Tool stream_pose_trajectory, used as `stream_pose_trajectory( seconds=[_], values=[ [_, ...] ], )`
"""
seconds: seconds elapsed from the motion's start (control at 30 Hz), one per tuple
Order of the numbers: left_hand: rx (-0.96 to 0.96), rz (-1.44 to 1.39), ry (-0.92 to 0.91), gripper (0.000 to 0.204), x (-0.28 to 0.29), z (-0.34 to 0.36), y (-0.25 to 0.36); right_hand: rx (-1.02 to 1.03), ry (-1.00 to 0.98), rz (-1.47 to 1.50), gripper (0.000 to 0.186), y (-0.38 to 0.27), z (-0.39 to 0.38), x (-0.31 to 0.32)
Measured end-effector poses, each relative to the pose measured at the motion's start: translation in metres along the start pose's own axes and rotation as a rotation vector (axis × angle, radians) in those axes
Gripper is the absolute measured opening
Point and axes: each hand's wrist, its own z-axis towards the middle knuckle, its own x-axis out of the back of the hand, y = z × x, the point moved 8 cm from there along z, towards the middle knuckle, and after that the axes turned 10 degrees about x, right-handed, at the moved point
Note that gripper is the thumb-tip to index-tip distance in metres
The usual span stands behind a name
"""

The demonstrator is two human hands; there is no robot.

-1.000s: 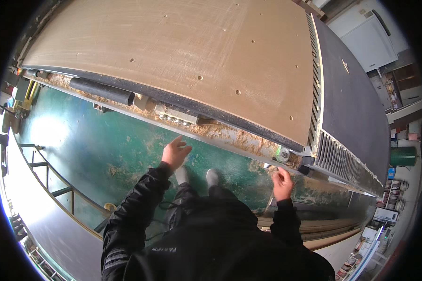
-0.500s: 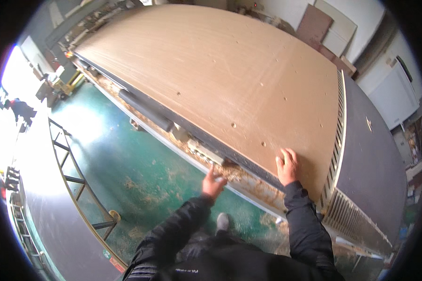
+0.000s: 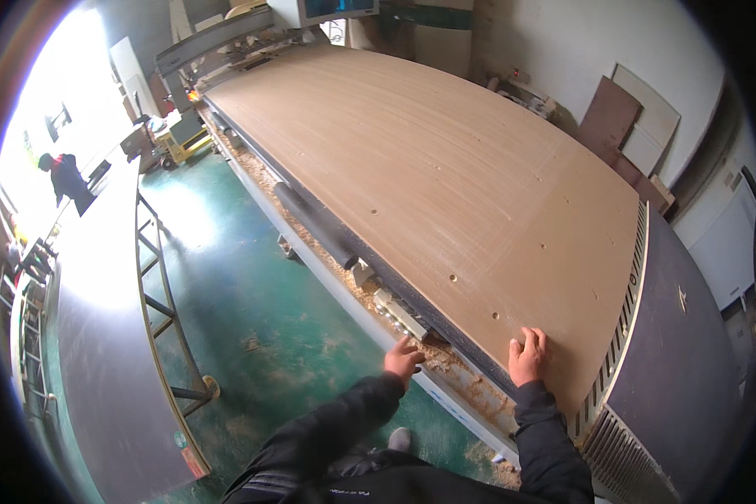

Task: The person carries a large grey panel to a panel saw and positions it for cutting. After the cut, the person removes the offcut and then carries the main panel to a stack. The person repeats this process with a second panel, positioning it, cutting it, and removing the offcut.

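A large brown board (image 3: 445, 181) with several small holes lies over the long machine bed in front of me. My right hand (image 3: 529, 357) rests on its near corner, fingers slightly bent and nothing in them. Just off the board's left edge, my left hand (image 3: 404, 361) reaches to the near end of a small pale block with a row of knobs (image 3: 399, 314). Its index finger is stretched out and the others are curled; whether the fingertip touches the block I cannot tell. A dark roller (image 3: 317, 225) lies along the same side, beyond the block.
Sawdust fills the ledge (image 3: 470, 378) along the bed's side. A slatted strip and a dark grey side table (image 3: 668, 328) stand at the right. Leftward, across the green floor (image 3: 252, 336), is a long grey table (image 3: 109, 370). A person (image 3: 69, 181) bends at the far left.
The view has tilted up, showing more of the machine's far end. My left hand's fingers have drawn closer together near the pale block. The right hand stays on the board's corner.
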Motion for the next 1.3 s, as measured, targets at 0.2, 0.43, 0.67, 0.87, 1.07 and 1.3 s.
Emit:
stream_pose_trajectory(
  seconds=[0.2, 0.43, 0.67, 0.87, 1.07, 1.3],
  values=[
    [0.078, 0.169, -0.062, 0.059, 0.020, -0.017, 0.020, 0.020, 0.015, 0.035, 0.037, 0.005, -0.004, -0.002],
    [-0.019, 0.322, -0.024, 0.040, 0.168, -0.089, 0.090, 0.070, -0.055, 0.159, 0.050, 0.004, 0.042, -0.029],
    [-0.317, -0.218, 0.612, 0.011, 0.424, -0.272, 0.007, 0.800, -0.419, 0.899, 0.027, -0.217, -0.077, -0.034],
    [-0.247, -0.963, 0.727, 0.021, 0.555, -0.359, -0.205, 0.433, -0.787, 0.707, 0.026, -0.262, -0.132, -0.104],
    [-0.285, -1.252, 1.269, 0.051, 0.636, -0.395, -0.272, 0.380, -1.047, 0.548, 0.038, -0.262, -0.149, -0.182],
    [-0.148, -1.189, 1.224, 0.054, 0.663, -0.384, -0.260, 0.213, -1.191, 0.406, 0.037, -0.291, -0.176, -0.280]
  ],
)
